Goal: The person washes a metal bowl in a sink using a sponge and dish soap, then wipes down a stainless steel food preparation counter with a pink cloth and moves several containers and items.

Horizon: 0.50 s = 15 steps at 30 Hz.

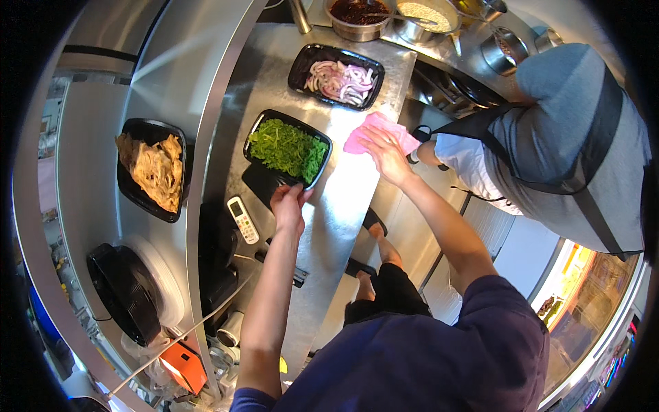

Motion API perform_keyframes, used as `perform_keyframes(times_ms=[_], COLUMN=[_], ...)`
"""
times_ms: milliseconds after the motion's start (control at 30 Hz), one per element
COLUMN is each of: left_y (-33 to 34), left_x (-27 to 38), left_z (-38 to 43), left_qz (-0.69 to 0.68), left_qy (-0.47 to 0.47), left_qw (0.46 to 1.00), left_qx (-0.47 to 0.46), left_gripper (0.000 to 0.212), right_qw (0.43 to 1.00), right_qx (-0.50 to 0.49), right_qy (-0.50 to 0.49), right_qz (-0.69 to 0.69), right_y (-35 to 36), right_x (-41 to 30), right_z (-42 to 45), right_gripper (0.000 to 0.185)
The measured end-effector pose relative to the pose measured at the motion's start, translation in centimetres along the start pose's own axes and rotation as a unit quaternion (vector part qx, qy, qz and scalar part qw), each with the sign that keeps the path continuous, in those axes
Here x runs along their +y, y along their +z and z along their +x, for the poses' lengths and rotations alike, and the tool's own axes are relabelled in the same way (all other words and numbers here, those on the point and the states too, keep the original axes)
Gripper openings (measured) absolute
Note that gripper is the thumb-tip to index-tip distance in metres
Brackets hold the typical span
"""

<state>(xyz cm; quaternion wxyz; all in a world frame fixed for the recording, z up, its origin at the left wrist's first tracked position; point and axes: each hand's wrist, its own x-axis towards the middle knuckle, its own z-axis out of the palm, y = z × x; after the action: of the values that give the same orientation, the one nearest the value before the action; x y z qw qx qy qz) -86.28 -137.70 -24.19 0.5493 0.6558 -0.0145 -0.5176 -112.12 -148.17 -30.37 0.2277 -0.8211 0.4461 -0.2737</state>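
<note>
My left hand grips the near edge of a black plastic tray of chopped green herbs at the middle of the steel counter. Under my right hand, fingers spread, lies a pink cloth, pressed on the counter near its right edge. Farther off, a second black tray holds sliced red onion. A white remote control lies to the left of my left hand.
On the left shelf are a tray of light brown food and stacked black containers. A co-worker in an apron stands at right, beside bowls of chili and seeds. An orange box is at lower left.
</note>
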Motion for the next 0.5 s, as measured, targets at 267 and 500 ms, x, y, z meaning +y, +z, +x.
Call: perform_keyframes(times_ms=[267,500], left_y=[3.9,20.7], left_x=[0.6,-0.7], left_z=[-3.8,1.3], left_qz=[0.246,0.024], left_qy=[0.031,-0.138], left_qw=[0.966,0.986], left_qx=[0.075,-0.094], left_gripper=[0.036,0.041], right_qw=[0.999,0.999], right_qx=[0.011,-0.045], right_qy=[-0.009,-0.004], right_qz=[0.045,-0.002], right_y=[0.2,-1.9], right_x=[-3.1,-2.6], right_z=[-5.0,-3.0], right_gripper=[0.032,0.033])
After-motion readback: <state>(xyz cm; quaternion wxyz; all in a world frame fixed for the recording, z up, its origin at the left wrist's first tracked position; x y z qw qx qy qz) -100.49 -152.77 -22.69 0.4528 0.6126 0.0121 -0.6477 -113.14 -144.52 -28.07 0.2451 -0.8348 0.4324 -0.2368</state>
